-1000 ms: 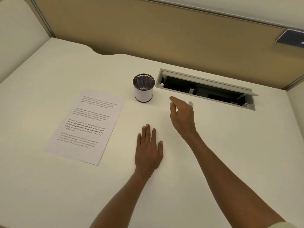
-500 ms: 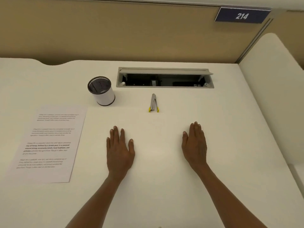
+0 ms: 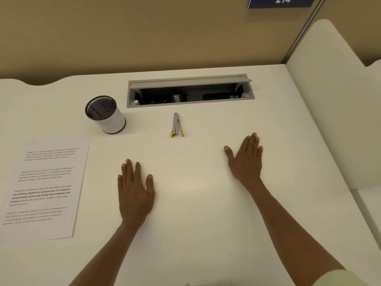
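My left hand (image 3: 135,189) lies flat, palm down, on the white desk (image 3: 195,234), fingers straight and holding nothing. My right hand (image 3: 246,159) also rests flat on the desk, farther right and a little farther away. Between and beyond them lies a small metal stapler (image 3: 176,125) with yellow tips, pointing away from me, untouched. A printed sheet of paper (image 3: 44,188) lies at the left. A round mesh pen cup (image 3: 105,114) with a white wall stands beyond the paper.
An open grey cable hatch (image 3: 190,92) is sunk into the desk behind the stapler. A tan partition wall (image 3: 144,34) closes the back, with a blue sign reading 214 (image 3: 282,1). A white side panel (image 3: 334,100) rises at the right.
One second ago my right hand was raised near the stapler; it has come down flat on the desk. The view has swung right and moved closer.
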`<action>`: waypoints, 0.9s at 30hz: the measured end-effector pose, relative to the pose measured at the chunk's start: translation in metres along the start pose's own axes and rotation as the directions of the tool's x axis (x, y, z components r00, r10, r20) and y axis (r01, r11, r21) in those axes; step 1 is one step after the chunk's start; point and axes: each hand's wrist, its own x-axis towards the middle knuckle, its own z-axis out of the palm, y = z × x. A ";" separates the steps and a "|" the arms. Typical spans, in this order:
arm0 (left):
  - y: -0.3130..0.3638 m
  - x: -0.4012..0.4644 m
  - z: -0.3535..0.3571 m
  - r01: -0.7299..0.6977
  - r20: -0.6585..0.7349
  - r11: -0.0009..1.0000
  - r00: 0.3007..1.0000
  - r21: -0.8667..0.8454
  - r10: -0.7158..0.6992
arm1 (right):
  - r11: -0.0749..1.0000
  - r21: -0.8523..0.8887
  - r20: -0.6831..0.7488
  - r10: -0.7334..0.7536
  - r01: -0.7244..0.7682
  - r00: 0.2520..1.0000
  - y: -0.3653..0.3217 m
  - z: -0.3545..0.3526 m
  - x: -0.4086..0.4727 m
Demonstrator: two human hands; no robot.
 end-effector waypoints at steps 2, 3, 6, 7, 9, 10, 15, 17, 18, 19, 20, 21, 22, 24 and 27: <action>0.001 -0.001 -0.001 0.000 -0.002 1.000 1.000 -0.004 0.000 | 0.985 0.163 0.011 -0.052 0.050 0.999 0.003 -0.003 0.008; 0.002 -0.001 -0.001 -0.001 -0.004 1.000 1.000 -0.006 0.001 | 0.960 0.275 -0.003 -0.058 0.057 0.998 0.008 -0.006 0.012; 0.003 0.000 -0.001 0.005 -0.002 1.000 1.000 -0.006 -0.005 | 0.932 0.352 -0.118 -0.050 0.089 0.992 0.036 -0.017 0.034; 0.002 0.001 -0.001 0.002 -0.001 1.000 1.000 -0.004 -0.002 | 0.943 0.311 -0.126 -0.084 0.119 0.988 0.044 -0.020 0.043; 0.001 0.001 -0.001 0.000 0.005 1.000 1.000 0.000 0.000 | 0.945 0.247 -0.089 -0.200 0.216 0.976 0.052 -0.023 0.060; 0.001 0.001 -0.001 -0.001 0.008 1.000 1.000 0.000 0.001 | 0.937 0.229 -0.052 -0.259 0.264 0.965 0.051 -0.024 0.065; 0.002 0.000 0.000 -0.001 0.009 1.000 1.000 -0.007 0.001 | 0.890 0.182 0.051 -0.434 0.419 0.900 0.047 -0.022 0.048; 0.002 0.000 0.000 0.002 0.007 1.000 1.000 -0.005 -0.002 | 0.867 0.206 0.055 -0.472 0.453 0.880 0.049 -0.024 0.031; 0.002 0.000 0.000 0.001 0.005 1.000 1.000 -0.003 -0.001 | 0.857 0.261 0.049 -0.471 0.444 0.881 0.048 -0.026 0.024; 0.001 0.000 0.000 0.000 0.002 1.000 1.000 -0.001 0.000 | 0.845 0.336 0.029 -0.450 0.415 0.893 0.046 -0.030 0.019; 0.002 0.001 0.000 -0.001 -0.001 1.000 1.000 0.000 0.001 | 0.835 0.403 0.003 -0.410 0.374 0.912 0.042 -0.035 0.020; 0.002 0.002 0.000 -0.002 -0.003 1.000 1.000 0.000 0.002 | 0.833 0.440 -0.020 -0.365 0.336 0.931 0.038 -0.041 0.027; 0.002 0.003 0.000 -0.003 -0.001 1.000 1.000 -0.002 0.003 | 0.841 0.441 -0.026 -0.336 0.313 0.941 0.034 -0.046 0.038; 0.005 0.005 0.001 -0.004 0.001 1.000 1.000 -0.009 0.004 | 0.873 0.383 0.032 -0.338 0.301 0.941 0.027 -0.052 0.069; 0.002 0.002 0.001 0.006 0.006 1.000 1.000 -0.008 -0.006 | 0.885 0.275 0.155 -0.426 0.375 0.891 0.022 -0.046 0.106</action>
